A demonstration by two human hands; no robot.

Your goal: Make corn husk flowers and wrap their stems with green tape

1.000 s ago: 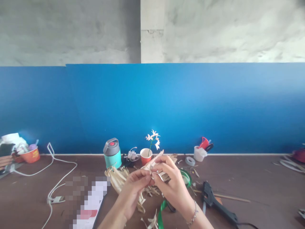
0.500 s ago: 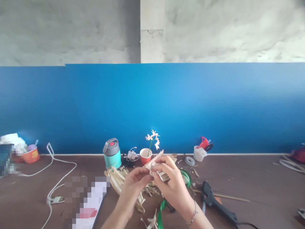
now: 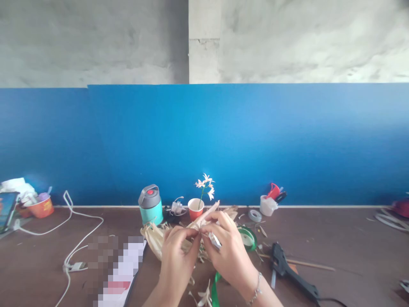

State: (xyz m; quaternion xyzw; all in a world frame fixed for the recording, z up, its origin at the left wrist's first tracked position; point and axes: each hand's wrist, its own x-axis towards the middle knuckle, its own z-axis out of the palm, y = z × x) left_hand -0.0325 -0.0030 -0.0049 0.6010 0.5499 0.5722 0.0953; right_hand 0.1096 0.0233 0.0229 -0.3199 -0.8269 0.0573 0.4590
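My left hand [image 3: 179,256] pinches with thumb and forefinger, its tips meeting those of my right hand [image 3: 228,249]. Between the tips is something thin and small that I cannot make out. A small whitish piece [image 3: 215,241], perhaps husk, shows within the fingers of my right hand. Behind and below lie dried, pale husks [image 3: 152,241], partly hidden by my hands. Beyond them a red paper cup [image 3: 195,212] holds a stem with pale flowers [image 3: 206,183]. A husk flower [image 3: 204,295] lies on the table by a green ribbon [image 3: 215,290].
A black glue gun [image 3: 292,270] with its cord and a thin stick [image 3: 311,265] lie right. A ribbon roll [image 3: 251,238], tape roll [image 3: 254,216] and white cup of tools [image 3: 268,207] stand behind. At left are a turquoise flask [image 3: 151,209], white cable [image 3: 84,238] and blurred-out phone-like item [image 3: 123,273].
My left hand has turned more upright, its fingertips drawing close to those of my right. The pale piece between them has become harder to see. The things on the table stay put.
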